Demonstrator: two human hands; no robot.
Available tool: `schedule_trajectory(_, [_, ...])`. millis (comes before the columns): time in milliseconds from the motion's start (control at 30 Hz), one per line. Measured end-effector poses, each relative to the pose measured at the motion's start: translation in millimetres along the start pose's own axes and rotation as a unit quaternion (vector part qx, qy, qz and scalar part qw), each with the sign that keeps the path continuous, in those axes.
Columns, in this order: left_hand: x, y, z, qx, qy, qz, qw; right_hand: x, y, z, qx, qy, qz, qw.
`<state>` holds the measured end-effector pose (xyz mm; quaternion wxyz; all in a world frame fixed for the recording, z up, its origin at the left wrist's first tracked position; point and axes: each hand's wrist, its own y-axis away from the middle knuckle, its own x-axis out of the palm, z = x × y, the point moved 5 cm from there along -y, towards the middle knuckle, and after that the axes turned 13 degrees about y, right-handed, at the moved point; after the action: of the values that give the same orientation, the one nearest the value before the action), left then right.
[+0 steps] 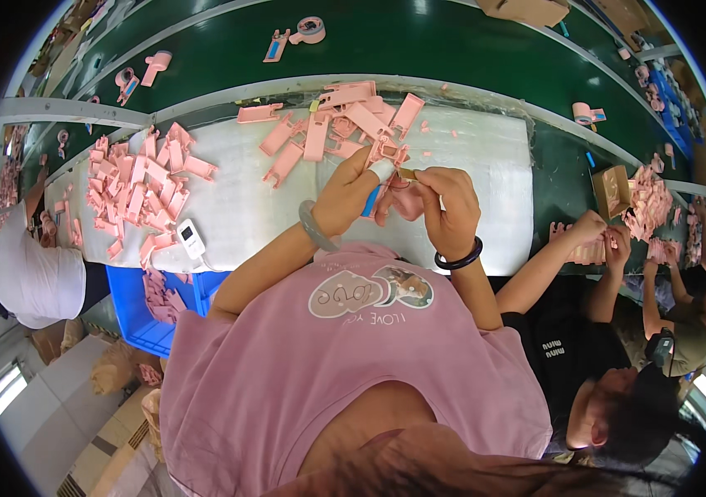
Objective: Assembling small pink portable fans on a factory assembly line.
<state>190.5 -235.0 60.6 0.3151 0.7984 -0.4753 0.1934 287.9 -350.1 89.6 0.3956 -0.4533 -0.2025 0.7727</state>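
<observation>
My left hand [349,195] is closed around a pink plastic casing [408,204] with a rounded end, held over the front of the white work mat. A blue strip, perhaps a battery [371,201], shows in the casing beside my palm. White tape or a cover wraps my left thumb tip. My right hand [452,211] pinches a small flat brownish-gold piece [407,174] against the top of the casing; its exact kind is too small to tell. Just beyond my hands lies a loose pile of pink plastic shells [316,137].
A larger heap of pink shells [133,186] covers the mat's left side, near a white device [191,238]. Below it stands a blue bin [133,311] holding pink parts. Past a metal rail runs a green conveyor [452,41] carrying pink assemblies [310,31]. Co-workers sit on both sides.
</observation>
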Motion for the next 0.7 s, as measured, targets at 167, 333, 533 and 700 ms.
schedule_trajectory(167, [2.0,4.4,-4.7,0.075,-0.024,0.021,0.997,2.0,-0.8,6.4,-0.004,-0.022,0.008,1.0])
schedule_trajectory(333, [7.3,8.3,-7.1,0.067,-0.104,0.057,0.991,3.4,-3.4,6.0,-0.017,-0.031,-0.004,0.999])
schedule_trajectory(533, [11.0,9.4,-5.5,0.066,-0.106,0.061,0.99,3.8,-2.1,5.0,-0.004,-0.029,-0.004,1.0])
schedule_trajectory(700, [13.2,10.1,-5.7,0.073,-0.093,0.062,0.991,2.9,-1.7,5.9,-0.014,-0.025,0.002,1.0])
